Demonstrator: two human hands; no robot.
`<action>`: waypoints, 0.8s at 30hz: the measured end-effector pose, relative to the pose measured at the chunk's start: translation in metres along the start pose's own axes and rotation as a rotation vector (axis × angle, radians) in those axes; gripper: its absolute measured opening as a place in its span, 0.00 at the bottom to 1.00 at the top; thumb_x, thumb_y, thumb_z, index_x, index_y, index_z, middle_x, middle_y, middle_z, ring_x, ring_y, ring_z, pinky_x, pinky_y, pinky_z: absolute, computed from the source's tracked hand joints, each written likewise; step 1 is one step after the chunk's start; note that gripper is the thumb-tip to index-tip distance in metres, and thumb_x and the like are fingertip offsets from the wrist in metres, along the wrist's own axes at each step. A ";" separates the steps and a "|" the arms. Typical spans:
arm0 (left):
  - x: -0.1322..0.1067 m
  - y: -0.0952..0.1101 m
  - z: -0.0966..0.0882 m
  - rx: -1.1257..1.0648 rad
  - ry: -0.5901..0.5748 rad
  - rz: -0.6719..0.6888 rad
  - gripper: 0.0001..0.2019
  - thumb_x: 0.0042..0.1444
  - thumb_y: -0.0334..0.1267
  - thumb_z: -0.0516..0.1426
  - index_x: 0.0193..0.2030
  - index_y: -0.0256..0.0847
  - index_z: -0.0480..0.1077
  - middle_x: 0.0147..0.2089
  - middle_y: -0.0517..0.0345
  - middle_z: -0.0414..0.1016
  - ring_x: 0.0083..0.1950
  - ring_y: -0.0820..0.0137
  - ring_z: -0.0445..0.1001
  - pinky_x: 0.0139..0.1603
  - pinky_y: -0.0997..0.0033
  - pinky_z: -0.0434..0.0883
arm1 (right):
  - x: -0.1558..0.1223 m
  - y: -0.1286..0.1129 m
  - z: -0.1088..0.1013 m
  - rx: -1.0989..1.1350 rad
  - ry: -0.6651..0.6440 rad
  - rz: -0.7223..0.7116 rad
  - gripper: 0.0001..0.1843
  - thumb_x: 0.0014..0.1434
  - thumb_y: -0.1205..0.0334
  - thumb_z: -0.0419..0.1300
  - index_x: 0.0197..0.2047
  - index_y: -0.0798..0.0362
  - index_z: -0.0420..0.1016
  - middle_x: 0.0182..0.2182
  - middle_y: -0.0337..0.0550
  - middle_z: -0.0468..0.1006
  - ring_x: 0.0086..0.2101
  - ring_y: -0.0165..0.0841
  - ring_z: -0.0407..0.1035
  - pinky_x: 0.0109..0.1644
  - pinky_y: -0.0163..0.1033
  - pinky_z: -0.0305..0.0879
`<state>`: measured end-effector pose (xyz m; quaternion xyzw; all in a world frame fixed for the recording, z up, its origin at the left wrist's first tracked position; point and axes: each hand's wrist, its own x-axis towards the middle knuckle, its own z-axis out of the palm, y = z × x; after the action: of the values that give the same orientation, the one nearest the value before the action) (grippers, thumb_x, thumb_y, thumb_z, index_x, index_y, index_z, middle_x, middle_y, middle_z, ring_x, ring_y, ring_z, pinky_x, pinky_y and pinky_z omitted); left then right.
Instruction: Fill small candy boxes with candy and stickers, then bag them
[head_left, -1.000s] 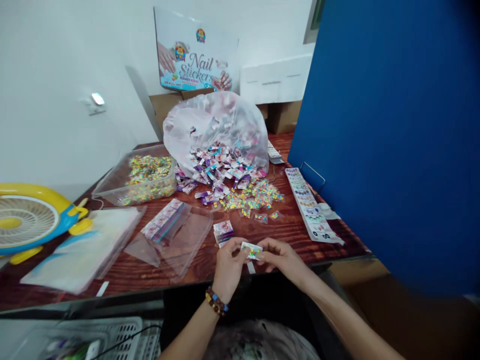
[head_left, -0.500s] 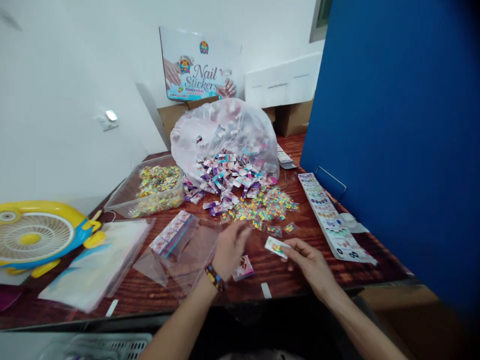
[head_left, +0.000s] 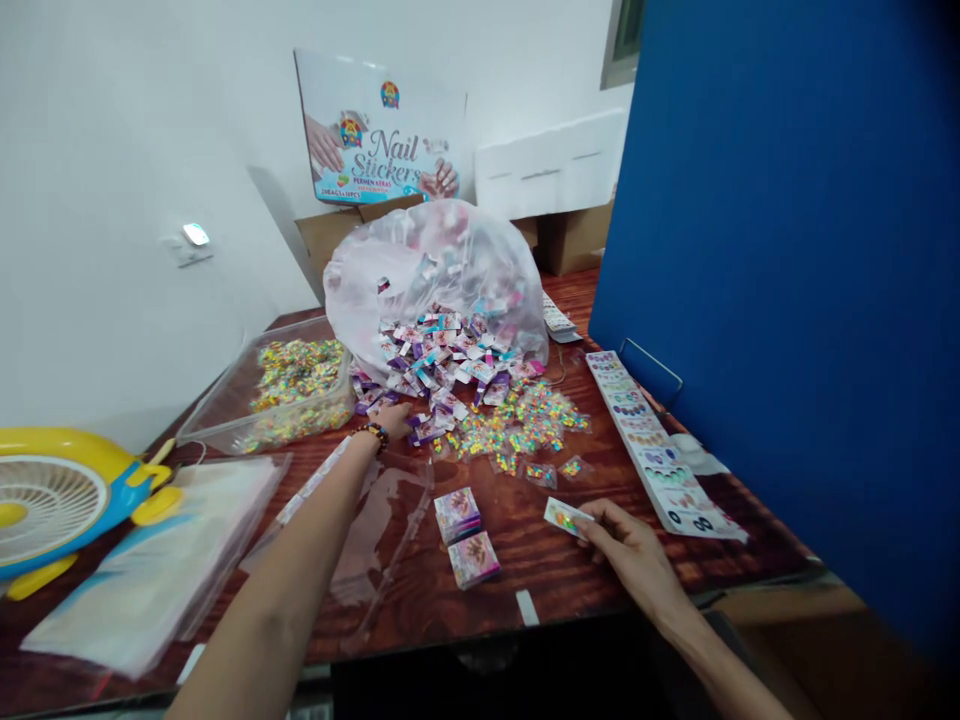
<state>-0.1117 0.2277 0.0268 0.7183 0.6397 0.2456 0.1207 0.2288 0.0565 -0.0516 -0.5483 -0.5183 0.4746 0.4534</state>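
Observation:
My left hand (head_left: 391, 418), with a bead bracelet at the wrist, reaches far forward into the spilled pile of small purple and white packets (head_left: 442, 360) in front of the clear plastic bag (head_left: 435, 270); its fingers are hidden among the packets. My right hand (head_left: 626, 545) rests near the table's front edge and pinches a small clear sachet of coloured bits (head_left: 564, 516) between thumb and fingers. Two small purple packet stacks (head_left: 465, 535) lie on the wood between my hands. Loose coloured sachets (head_left: 517, 425) are scattered just beyond them.
A clear tub of coloured bits (head_left: 277, 385) stands at the left, with clear bags (head_left: 150, 560) and a yellow and blue fan (head_left: 60, 500) nearer me. A nail sticker strip (head_left: 652, 445) lies along a blue panel (head_left: 787, 300). A "Nail Stickers" box (head_left: 375, 135) stands behind.
My left hand let go of the sachet and stretched forward to the packet pile. My right hand kept the sachet and lowered it toward the table. A second packet stack now lies by the first.

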 end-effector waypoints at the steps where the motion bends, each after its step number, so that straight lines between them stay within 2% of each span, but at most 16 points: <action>1: -0.001 0.002 -0.004 0.043 -0.023 -0.006 0.15 0.60 0.42 0.55 0.51 0.36 0.68 0.52 0.51 0.70 0.50 0.63 0.71 0.49 0.56 0.71 | 0.000 0.000 0.000 0.005 0.005 -0.001 0.16 0.54 0.47 0.60 0.32 0.52 0.73 0.23 0.39 0.71 0.26 0.31 0.65 0.26 0.34 0.61; 5: -0.024 0.019 -0.026 0.137 -0.021 0.068 0.17 0.53 0.34 0.61 0.49 0.36 0.68 0.52 0.46 0.69 0.55 0.60 0.67 0.57 0.54 0.66 | -0.001 -0.004 0.000 0.029 0.021 -0.005 0.18 0.51 0.45 0.61 0.31 0.53 0.73 0.22 0.39 0.72 0.25 0.31 0.64 0.25 0.34 0.61; 8: -0.070 0.045 -0.033 0.122 -0.007 0.169 0.19 0.54 0.35 0.60 0.52 0.37 0.64 0.51 0.47 0.68 0.52 0.63 0.68 0.55 0.61 0.67 | -0.001 -0.012 0.001 0.057 0.022 -0.005 0.19 0.48 0.44 0.63 0.29 0.53 0.72 0.21 0.39 0.71 0.23 0.31 0.64 0.25 0.35 0.60; 10: -0.111 0.064 -0.029 0.062 0.049 0.288 0.19 0.56 0.36 0.58 0.54 0.39 0.62 0.50 0.48 0.68 0.50 0.63 0.70 0.51 0.61 0.69 | -0.003 -0.020 0.001 0.077 0.038 -0.002 0.19 0.47 0.43 0.63 0.28 0.53 0.71 0.19 0.38 0.70 0.21 0.31 0.63 0.25 0.35 0.58; 12: -0.152 0.082 -0.020 -0.015 0.055 0.360 0.22 0.57 0.37 0.57 0.57 0.42 0.58 0.50 0.50 0.69 0.50 0.63 0.71 0.50 0.62 0.70 | -0.011 -0.033 0.004 0.092 0.066 -0.028 0.19 0.48 0.43 0.62 0.28 0.52 0.71 0.17 0.37 0.68 0.20 0.30 0.62 0.25 0.36 0.58; 14: -0.187 0.098 -0.009 -0.058 0.027 0.334 0.23 0.57 0.38 0.57 0.58 0.45 0.58 0.50 0.51 0.71 0.50 0.63 0.72 0.51 0.63 0.70 | -0.023 -0.051 0.008 0.107 0.082 -0.098 0.18 0.50 0.45 0.61 0.30 0.52 0.71 0.18 0.36 0.69 0.19 0.30 0.62 0.27 0.36 0.59; 16: -0.212 0.109 0.002 -0.092 0.030 0.278 0.23 0.57 0.38 0.58 0.58 0.46 0.59 0.51 0.51 0.71 0.51 0.63 0.73 0.52 0.62 0.70 | -0.038 -0.072 0.015 0.104 0.060 -0.160 0.15 0.53 0.47 0.60 0.33 0.52 0.72 0.18 0.36 0.69 0.20 0.30 0.64 0.28 0.36 0.60; 20: -0.237 0.121 0.015 -0.143 0.055 0.239 0.21 0.57 0.37 0.57 0.57 0.45 0.60 0.54 0.50 0.71 0.55 0.62 0.71 0.56 0.61 0.69 | -0.058 -0.104 0.023 -0.023 -0.055 -0.226 0.11 0.55 0.52 0.59 0.34 0.51 0.73 0.19 0.35 0.69 0.21 0.29 0.63 0.26 0.34 0.58; 24: -0.247 0.125 0.016 -0.179 0.016 0.236 0.21 0.58 0.35 0.56 0.59 0.45 0.60 0.55 0.50 0.70 0.56 0.63 0.70 0.57 0.60 0.69 | -0.055 -0.114 0.021 -0.219 -0.197 -0.249 0.09 0.56 0.56 0.58 0.31 0.52 0.73 0.20 0.35 0.69 0.21 0.27 0.61 0.25 0.32 0.54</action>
<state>-0.0117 -0.0311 0.0252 0.7729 0.5273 0.3198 0.1495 0.1920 0.0071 0.0608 -0.4771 -0.6724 0.4069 0.3933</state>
